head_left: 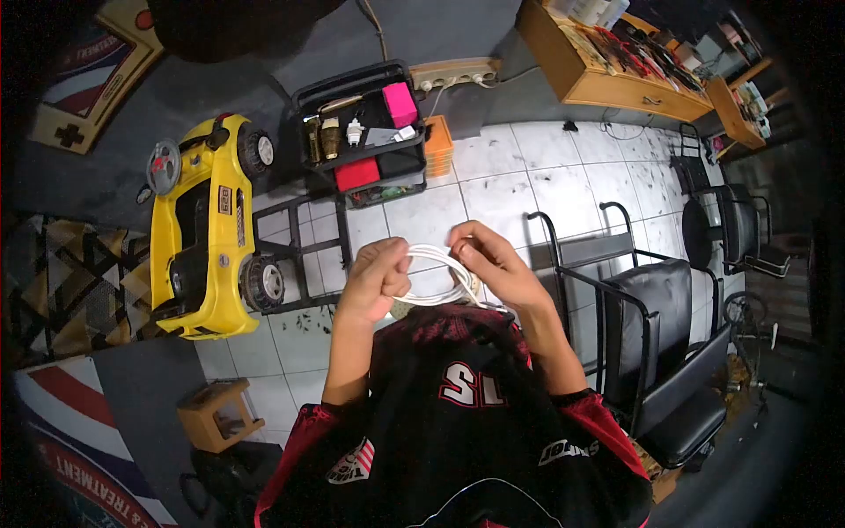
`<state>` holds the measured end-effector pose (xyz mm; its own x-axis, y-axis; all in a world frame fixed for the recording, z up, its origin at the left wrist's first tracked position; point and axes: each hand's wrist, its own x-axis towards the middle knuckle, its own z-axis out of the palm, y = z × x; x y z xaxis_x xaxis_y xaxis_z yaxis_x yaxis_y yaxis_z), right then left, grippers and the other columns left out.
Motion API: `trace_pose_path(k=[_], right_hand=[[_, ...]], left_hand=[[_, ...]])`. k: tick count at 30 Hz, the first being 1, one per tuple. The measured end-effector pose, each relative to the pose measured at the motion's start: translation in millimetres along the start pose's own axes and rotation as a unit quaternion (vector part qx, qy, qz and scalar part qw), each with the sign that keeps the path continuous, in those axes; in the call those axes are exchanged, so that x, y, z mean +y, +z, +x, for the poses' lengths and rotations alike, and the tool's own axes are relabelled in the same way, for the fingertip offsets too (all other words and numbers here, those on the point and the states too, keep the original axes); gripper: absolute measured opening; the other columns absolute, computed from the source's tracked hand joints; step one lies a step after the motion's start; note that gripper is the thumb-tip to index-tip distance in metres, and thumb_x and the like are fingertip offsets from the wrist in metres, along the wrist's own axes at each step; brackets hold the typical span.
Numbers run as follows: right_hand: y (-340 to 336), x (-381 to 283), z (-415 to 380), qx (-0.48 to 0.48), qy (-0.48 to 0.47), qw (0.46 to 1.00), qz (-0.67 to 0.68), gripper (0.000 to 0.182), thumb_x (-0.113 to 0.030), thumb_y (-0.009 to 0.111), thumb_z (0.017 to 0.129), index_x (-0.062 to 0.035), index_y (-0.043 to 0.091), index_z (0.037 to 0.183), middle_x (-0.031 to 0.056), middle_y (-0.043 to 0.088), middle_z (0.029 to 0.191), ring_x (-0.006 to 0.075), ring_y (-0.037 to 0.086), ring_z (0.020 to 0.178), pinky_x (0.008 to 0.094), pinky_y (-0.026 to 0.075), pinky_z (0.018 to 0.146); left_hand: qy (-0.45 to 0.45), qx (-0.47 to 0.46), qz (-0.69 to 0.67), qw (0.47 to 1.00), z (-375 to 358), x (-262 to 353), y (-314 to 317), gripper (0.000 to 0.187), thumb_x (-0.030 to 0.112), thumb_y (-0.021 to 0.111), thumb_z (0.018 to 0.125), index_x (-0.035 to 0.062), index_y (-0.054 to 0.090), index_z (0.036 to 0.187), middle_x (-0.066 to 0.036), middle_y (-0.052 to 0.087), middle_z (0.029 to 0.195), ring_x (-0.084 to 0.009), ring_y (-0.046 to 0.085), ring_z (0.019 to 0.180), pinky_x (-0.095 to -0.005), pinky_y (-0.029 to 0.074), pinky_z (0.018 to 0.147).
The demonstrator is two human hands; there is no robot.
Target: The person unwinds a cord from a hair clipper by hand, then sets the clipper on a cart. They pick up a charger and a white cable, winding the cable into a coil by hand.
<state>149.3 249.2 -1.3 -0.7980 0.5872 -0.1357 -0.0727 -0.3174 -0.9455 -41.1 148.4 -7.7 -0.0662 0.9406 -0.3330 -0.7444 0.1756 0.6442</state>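
A white cable (431,296) is wound into a loose coil in front of my chest. My left hand (378,277) is closed around the coil's left side, fingers curled in. On the coil's upper right, my right hand (497,262) has its thumb and fingers bent together on the cable strands. A loose end of the cable hangs below the coil, near the shirt (440,378). The palm sides of both hands are partly hidden.
A black tiered cart (361,132) holds clippers, a white plug and a pink box. Left of it stands a yellow toy car (207,229). Black armchairs (647,308) are at right, and a wooden drawer cabinet (616,84) stands at the back. A power strip (453,75) is by the wall.
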Motion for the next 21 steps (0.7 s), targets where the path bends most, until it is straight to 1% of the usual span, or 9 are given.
trace_pose_path(k=[3, 4, 7, 10, 13, 16, 19, 21], right_hand=[[10.7, -5.6, 2.9, -0.035, -0.008, 0.998, 0.049, 0.020, -0.017, 0.054, 0.097, 0.0010, 0.060, 0.099, 0.0027, 0.063, 0.090, 0.0058, 0.054, 0.079, 0.0212, 0.044, 0.068], [7.3, 1.1, 4.3, -0.041, -0.009, 0.998, 0.046, 0.019, -0.018, 0.057, 0.095, 0.0010, 0.062, 0.096, 0.0027, 0.063, 0.085, 0.0061, 0.053, 0.074, 0.0212, 0.043, 0.066], [3.5, 4.5, 2.7, -0.023, 0.013, 0.999, 0.042, 0.019, -0.018, 0.059, 0.094, 0.0010, 0.062, 0.092, 0.0020, 0.062, 0.079, 0.0056, 0.052, 0.072, 0.0210, 0.042, 0.064], [-3.2, 7.1, 2.4, -0.048, 0.060, 0.996, 0.037, 0.020, -0.019, 0.060, 0.094, -0.0006, 0.060, 0.087, 0.0002, 0.058, 0.075, 0.0050, 0.049, 0.070, 0.0214, 0.038, 0.061], [2.6, -0.2, 1.6, -0.038, 0.041, 0.998, 0.038, 0.021, -0.020, 0.060, 0.094, -0.0026, 0.057, 0.083, -0.0019, 0.052, 0.071, 0.0050, 0.044, 0.066, 0.0217, 0.035, 0.058], [3.8, 11.6, 0.4, -0.063, 0.042, 0.989, 0.128, 0.023, -0.022, 0.058, 0.095, -0.0034, 0.055, 0.083, -0.0029, 0.048, 0.069, 0.0058, 0.042, 0.065, 0.0225, 0.034, 0.058], [0.4, 20.0, 0.0, -0.070, 0.046, 0.982, 0.168, 0.026, -0.024, 0.056, 0.097, -0.0026, 0.055, 0.083, -0.0034, 0.047, 0.068, 0.0057, 0.044, 0.066, 0.0217, 0.037, 0.060], [-2.4, 25.0, -0.2, -0.051, 0.033, 0.989, 0.137, 0.025, -0.026, 0.052, 0.098, -0.0018, 0.055, 0.091, -0.0013, 0.051, 0.075, 0.0071, 0.048, 0.071, 0.0222, 0.040, 0.065]], left_hand=[[-0.030, -0.041, 0.050, 0.997, 0.4, -0.5, 5.6, 0.027, 0.017, 0.061, 0.091, 0.0032, 0.052, 0.071, 0.007, 0.034, 0.051, -0.0016, 0.021, 0.038, -0.0234, 0.015, 0.040], [-0.029, -0.049, 0.039, 0.998, 0.6, -0.5, 5.7, 0.026, 0.016, 0.063, 0.090, 0.0026, 0.053, 0.070, 0.006, 0.036, 0.051, -0.0011, 0.022, 0.039, -0.0229, 0.015, 0.040], [-0.016, -0.010, 0.098, 0.995, -2.5, -1.7, 11.7, 0.029, 0.020, 0.059, 0.093, 0.0031, 0.052, 0.070, 0.008, 0.027, 0.047, -0.0017, 0.019, 0.037, -0.0232, 0.014, 0.039], [0.005, 0.014, 0.058, 0.998, -3.5, -11.3, 12.9, 0.028, 0.020, 0.059, 0.092, 0.0026, 0.054, 0.071, 0.009, 0.027, 0.046, -0.0020, 0.019, 0.036, -0.0234, 0.015, 0.039], [0.027, 0.013, -0.024, 0.999, -0.3, -16.3, 9.8, 0.028, 0.021, 0.058, 0.093, 0.0019, 0.056, 0.072, 0.009, 0.025, 0.046, -0.0023, 0.018, 0.036, -0.0239, 0.015, 0.039], [0.033, 0.040, -0.021, 0.998, 0.2, -15.9, 14.7, 0.029, 0.019, 0.058, 0.093, -0.0001, 0.055, 0.072, 0.009, 0.024, 0.045, -0.0030, 0.016, 0.036, -0.0255, 0.014, 0.040], [0.029, 0.025, -0.011, 0.999, 0.1, -15.6, 14.9, 0.030, 0.020, 0.058, 0.094, 0.0003, 0.054, 0.071, 0.009, 0.024, 0.045, -0.0030, 0.015, 0.036, -0.0253, 0.014, 0.040], [0.026, 0.017, -0.012, 0.999, 0.8, -18.5, 11.3, 0.030, 0.023, 0.057, 0.094, 0.0010, 0.055, 0.073, 0.010, 0.023, 0.046, -0.0029, 0.016, 0.036, -0.0252, 0.014, 0.040]])
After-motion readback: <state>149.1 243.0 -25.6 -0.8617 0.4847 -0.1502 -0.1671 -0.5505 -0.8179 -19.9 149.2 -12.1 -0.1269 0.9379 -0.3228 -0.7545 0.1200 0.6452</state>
